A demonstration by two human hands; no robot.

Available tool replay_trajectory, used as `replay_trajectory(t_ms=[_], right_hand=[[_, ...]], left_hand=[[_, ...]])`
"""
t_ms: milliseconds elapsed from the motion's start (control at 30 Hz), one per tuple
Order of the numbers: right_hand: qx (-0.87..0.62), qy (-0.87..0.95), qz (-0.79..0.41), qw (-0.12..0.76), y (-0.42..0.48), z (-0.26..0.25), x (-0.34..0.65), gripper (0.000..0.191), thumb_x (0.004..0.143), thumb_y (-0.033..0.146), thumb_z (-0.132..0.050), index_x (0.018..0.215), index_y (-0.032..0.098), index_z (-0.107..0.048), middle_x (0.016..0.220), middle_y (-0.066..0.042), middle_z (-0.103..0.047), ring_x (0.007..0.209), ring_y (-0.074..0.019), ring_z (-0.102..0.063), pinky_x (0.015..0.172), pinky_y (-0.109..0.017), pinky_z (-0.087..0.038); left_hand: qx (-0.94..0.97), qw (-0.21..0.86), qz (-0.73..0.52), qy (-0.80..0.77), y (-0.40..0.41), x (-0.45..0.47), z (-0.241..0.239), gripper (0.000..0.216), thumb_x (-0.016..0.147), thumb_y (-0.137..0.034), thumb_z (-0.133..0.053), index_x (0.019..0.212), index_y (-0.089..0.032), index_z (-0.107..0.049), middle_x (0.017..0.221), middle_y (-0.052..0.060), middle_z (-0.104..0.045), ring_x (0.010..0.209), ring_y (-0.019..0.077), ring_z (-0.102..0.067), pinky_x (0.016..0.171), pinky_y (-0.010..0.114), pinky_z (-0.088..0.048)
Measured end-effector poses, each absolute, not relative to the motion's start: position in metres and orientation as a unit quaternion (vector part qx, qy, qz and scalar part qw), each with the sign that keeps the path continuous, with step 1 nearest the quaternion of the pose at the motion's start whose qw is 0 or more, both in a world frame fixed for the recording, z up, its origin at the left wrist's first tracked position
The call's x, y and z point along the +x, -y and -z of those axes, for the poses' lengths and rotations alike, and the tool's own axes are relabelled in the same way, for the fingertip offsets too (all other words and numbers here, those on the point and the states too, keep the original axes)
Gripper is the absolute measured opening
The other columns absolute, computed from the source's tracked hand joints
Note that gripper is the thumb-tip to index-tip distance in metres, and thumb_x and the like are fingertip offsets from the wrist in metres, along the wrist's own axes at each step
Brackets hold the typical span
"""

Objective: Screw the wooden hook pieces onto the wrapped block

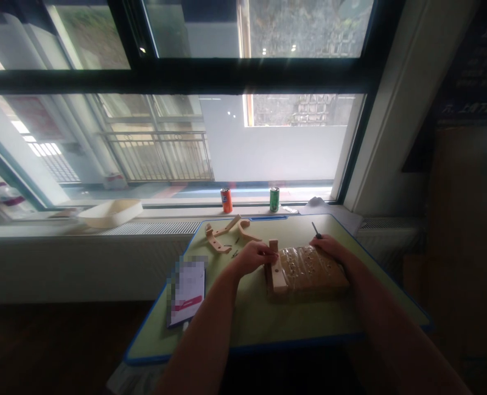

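Observation:
My left hand is closed on a pale wooden piece with holes in it. That piece lies along the left end of a brown block, wrapped in clear tape and dotted with holes. At the block's far right corner, my right hand is closed around a slim dark tool that looks like a screwdriver, its thin shaft pointing up and left. Most of its handle is hidden by the fingers. Several curved wooden parts lie at the table's far left, with small dark screws near them.
A tablet lies on the left side of the blue-edged table. On the windowsill stand an orange can, a green can and a cream tray. Cardboard leans at the right.

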State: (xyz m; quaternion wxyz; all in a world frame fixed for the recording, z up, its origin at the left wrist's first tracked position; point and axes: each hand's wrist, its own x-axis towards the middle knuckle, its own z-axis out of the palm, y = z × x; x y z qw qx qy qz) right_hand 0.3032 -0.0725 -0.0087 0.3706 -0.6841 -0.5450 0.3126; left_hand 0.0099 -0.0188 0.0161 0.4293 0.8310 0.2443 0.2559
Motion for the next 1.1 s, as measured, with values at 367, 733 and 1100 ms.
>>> replay_trajectory(t_ms=[367, 733, 1100], right_hand=[[-0.649, 0.556, -0.265, 0.446, 0.079, -0.026, 0.294, 0.023, 0.073, 0.040, -0.042, 0.078, 0.019, -0.050, 0.061, 0.002, -0.048, 0.050, -0.0104, -0.040, 0.049, -0.024, -0.031], [-0.462, 0.828, -0.188, 0.255, 0.126, -0.195, 0.215, 0.030, 0.074, 0.042, -0.062, 0.097, 0.022, -0.064, 0.081, -0.002, -0.063, 0.067, -0.0140, -0.055, 0.058, -0.025, -0.040], [-0.478, 0.833, -0.126, 0.248, 0.088, -0.158, 0.200, 0.029, 0.074, 0.045, -0.061, 0.090, 0.021, -0.066, 0.074, 0.000, -0.065, 0.062, -0.0115, -0.055, 0.055, -0.024, -0.039]], left_hand=[[0.824, 0.446, -0.258, -0.235, 0.017, 0.009, -0.013, 0.028, 0.071, -0.036, -0.066, 0.081, -0.011, -0.072, 0.074, 0.006, -0.066, 0.068, 0.0145, -0.057, 0.065, 0.025, -0.045], [0.825, 0.458, -0.225, -0.244, 0.018, 0.006, -0.012, 0.025, 0.073, -0.036, -0.064, 0.084, -0.014, -0.070, 0.080, 0.004, -0.065, 0.067, 0.0124, -0.056, 0.062, 0.023, -0.044], [0.819, 0.456, -0.219, -0.271, 0.020, 0.008, -0.010, 0.028, 0.075, -0.037, -0.063, 0.090, -0.015, -0.070, 0.085, 0.005, -0.069, 0.077, 0.0160, -0.061, 0.070, 0.026, -0.046]])
